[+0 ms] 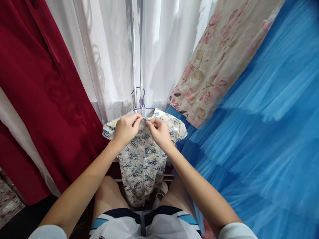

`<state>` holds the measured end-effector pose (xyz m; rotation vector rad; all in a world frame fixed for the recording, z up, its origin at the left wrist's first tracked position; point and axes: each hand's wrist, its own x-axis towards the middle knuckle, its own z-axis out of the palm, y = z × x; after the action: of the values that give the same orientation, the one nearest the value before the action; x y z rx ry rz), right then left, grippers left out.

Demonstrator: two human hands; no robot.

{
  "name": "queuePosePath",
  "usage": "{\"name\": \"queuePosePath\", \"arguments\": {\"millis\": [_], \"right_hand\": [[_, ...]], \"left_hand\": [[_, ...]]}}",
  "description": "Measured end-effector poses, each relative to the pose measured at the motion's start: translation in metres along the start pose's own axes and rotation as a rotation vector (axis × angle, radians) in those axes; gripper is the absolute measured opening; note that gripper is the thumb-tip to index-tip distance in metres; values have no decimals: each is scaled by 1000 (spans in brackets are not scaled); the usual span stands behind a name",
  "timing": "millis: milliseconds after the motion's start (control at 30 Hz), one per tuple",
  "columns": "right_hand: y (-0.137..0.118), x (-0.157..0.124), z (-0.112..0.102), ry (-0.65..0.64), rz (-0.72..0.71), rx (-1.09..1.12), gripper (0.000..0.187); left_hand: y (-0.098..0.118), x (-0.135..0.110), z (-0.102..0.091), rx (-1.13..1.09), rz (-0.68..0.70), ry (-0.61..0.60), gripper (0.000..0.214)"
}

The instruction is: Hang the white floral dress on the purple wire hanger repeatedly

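Head view, bottom centre: white shorts with navy trim.
Left hand: mid-frame, thumb and finger pinched on the floral garment at its neck.
Right hand: just beside, pinched there too.
Floral garment: centre, on a purple hanger.
Backdrop: white curtain upper centre, red cloth left, blue tulle right.

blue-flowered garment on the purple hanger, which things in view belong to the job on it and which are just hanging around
Job:
- blue-flowered garment
- purple hanger
- left hand and right hand, at its neckline

Just around:
- red fabric
- white curtain
- pink-flowered fabric
- blue tulle
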<state>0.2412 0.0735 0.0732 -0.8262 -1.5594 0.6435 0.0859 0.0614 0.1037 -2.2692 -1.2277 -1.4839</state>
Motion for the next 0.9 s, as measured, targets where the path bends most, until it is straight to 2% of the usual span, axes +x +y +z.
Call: {"name": "queuePosePath", "arguments": {"millis": [67, 133, 233, 300, 367, 433, 467, 600, 667, 733, 800, 900], "right_hand": [[11, -3, 1, 44, -21, -92, 24], [25, -10, 2, 15, 8, -138, 24], [42, -26, 3, -60, 78, -118, 24], [47, -37, 3, -101, 102, -100, 25], [49, -44, 4, -139, 115, -94, 25], [52, -48, 3, -162, 132, -84, 25], [56, -50, 1, -166, 149, -77, 26], [85, -58, -22, -148, 252, -190, 30], [106, -66, -42, -131, 296, -282, 29], [126, -76, -63, -120, 342, -353, 27], [142, -87, -80, -124, 393, -427, 24], [148, -96, -93, -128, 439, -526, 17]], "left_hand": [[-4, 6, -5, -12, -17, 104, 19], [-21, 8, -16, -74, -94, 220, 20], [-69, -1, -34, -68, -227, 386, 23], [-107, -19, -39, 5, -316, 456, 25], [-138, -45, -36, 72, -476, 437, 27], [-155, -73, -22, 81, -627, 274, 28], [-159, -85, -13, 62, -656, 197, 27], [-150, -121, 30, -112, -662, -160, 14], [-138, -128, 48, -252, -621, -346, 11], [-123, -128, 58, -377, -567, -461, 16], [-104, -122, 61, -493, -525, -476, 28], [-69, -106, 54, -688, -468, -365, 33]]}}
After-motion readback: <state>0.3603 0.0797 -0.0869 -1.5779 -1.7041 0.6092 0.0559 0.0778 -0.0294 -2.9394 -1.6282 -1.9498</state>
